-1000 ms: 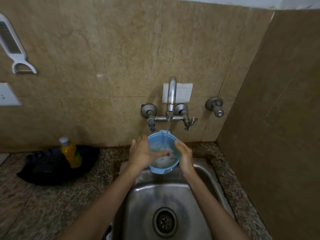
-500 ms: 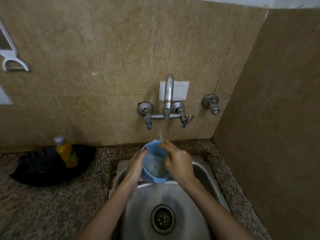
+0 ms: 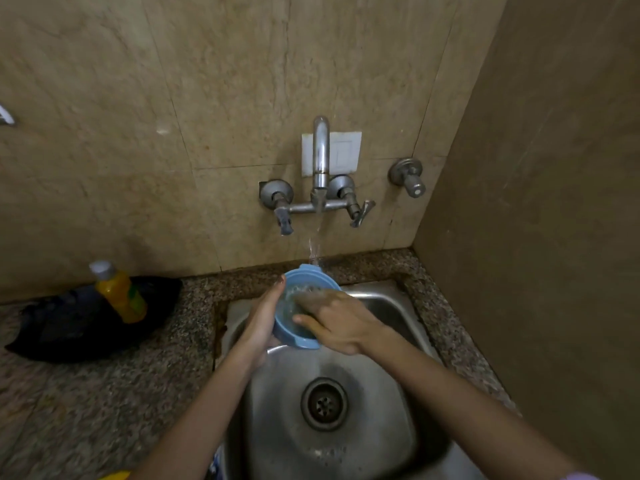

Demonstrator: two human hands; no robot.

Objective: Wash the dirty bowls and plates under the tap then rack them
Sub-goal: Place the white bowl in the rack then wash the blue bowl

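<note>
Granite counter [image 3: 104, 393] and beige tiles [image 3: 225, 81] surround the steel sink [image 3: 381, 393], over which the left hand [image 3: 259, 323] grips a blue bowl [image 3: 298, 339] under the running tap [image 3: 320, 150], the right hand [image 3: 343, 323] pressing extended fingers inside.

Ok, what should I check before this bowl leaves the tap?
1. Water from tap running onto bowl: ok.
2. Left hand grips bowl: ok.
3. Right hand clear of bowl: not ok, fingers inside.
4. Bowl clean: cannot tell, blurred.
5. Rack in view: not ok.
6. Drain unblocked: ok.
</note>
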